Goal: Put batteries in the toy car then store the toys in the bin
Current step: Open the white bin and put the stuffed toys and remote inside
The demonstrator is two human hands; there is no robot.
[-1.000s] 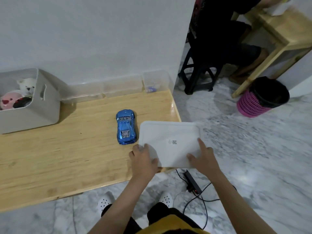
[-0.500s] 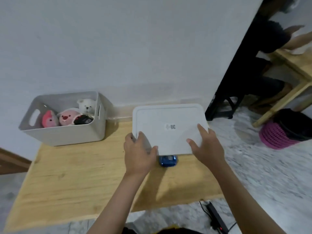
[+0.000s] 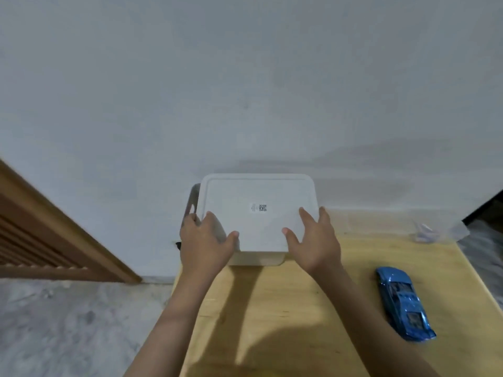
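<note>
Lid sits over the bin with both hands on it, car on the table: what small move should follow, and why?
Probably lift the lid back off the bin. The blue toy car lies on the table outside it, so storing is not done. The left hand and right hand already rest on the lid.

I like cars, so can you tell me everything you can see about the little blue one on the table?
The blue toy car is small and shiny, like glossy painted metal or plastic, with dark windows and a low sports-car shape. It sits upright on the wooden table, near its right edge, lying lengthwise along that edge. Which end is the front is hard to tell. Nothing touches it; both hands are away at the white lid on the bin.
</note>
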